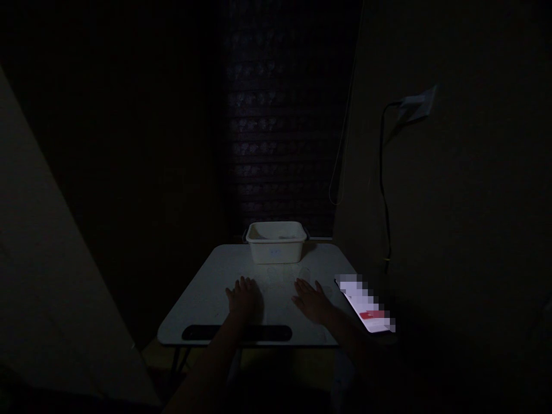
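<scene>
My left hand (241, 296) rests palm down on the small white table (202, 293), its fingers spread and nothing in them. To its right, my right hand (311, 300) lies on the same tabletop, also with fingers apart and holding nothing. Beyond both hands, at the table's far edge, stands a white plastic tub (276, 250) with a label on its front. Its contents are too dim to make out. A lit phone or tablet (362, 305) lies at the table's right side, near my right hand, its screen partly blurred out.
A dark slot strip (237, 333) runs along the table's near edge, under my left forearm. Behind the tub hangs a dark patterned blind (254, 126). On the right wall a cable (382, 167) drops from a socket (417, 106). The room is very dim.
</scene>
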The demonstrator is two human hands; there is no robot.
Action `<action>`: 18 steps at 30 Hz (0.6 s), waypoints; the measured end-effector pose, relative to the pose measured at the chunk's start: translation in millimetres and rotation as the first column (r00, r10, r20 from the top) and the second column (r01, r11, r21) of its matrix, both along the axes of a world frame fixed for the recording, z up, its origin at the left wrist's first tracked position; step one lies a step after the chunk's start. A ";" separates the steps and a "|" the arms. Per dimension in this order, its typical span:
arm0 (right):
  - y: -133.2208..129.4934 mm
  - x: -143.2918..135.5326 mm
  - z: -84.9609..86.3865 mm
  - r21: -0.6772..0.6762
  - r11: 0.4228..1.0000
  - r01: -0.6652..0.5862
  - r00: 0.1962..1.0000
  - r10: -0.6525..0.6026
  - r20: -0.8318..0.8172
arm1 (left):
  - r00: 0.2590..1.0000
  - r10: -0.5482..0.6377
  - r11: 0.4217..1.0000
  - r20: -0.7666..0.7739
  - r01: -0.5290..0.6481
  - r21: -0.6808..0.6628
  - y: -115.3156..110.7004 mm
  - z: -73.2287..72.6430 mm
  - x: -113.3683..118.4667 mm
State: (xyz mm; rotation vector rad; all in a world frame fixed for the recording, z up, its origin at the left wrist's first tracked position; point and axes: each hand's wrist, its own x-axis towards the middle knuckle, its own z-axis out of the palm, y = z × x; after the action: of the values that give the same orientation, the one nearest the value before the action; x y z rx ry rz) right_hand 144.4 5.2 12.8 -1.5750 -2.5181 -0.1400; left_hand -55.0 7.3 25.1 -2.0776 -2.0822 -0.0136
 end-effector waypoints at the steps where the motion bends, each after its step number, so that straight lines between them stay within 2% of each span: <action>1: -0.2 0.1 0.7 -0.001 1.000 -0.004 1.000 0.004 -0.001 | 0.999 -0.046 0.999 0.003 0.046 -0.019 -2.3 1.2 2.4; 5: -1.4 -2.4 4.2 -0.008 1.000 0.001 1.000 -0.001 -0.002 | 0.972 -0.235 0.971 0.027 0.236 -0.031 -12.1 4.8 15.1; 7: -1.7 -4.4 5.0 -0.014 1.000 0.004 1.000 -0.004 0.001 | 0.963 -0.267 0.963 0.028 0.268 -0.008 -13.9 4.2 18.2; 15: -2.1 -2.7 0.8 0.041 0.998 -0.042 0.999 0.042 0.008 | 0.986 -0.167 0.986 0.000 0.167 0.022 -8.1 1.7 4.6; 18: -1.5 -4.5 2.4 0.076 0.996 -0.041 0.999 0.041 0.007 | 0.984 -0.178 0.984 0.014 0.177 0.024 -7.8 2.8 9.6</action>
State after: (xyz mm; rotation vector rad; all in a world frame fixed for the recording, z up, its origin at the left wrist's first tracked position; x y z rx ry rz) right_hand 139.9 3.6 15.3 -1.4952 -2.5158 -0.2314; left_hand -45.4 -0.6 27.9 -2.2490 -1.8890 -0.0797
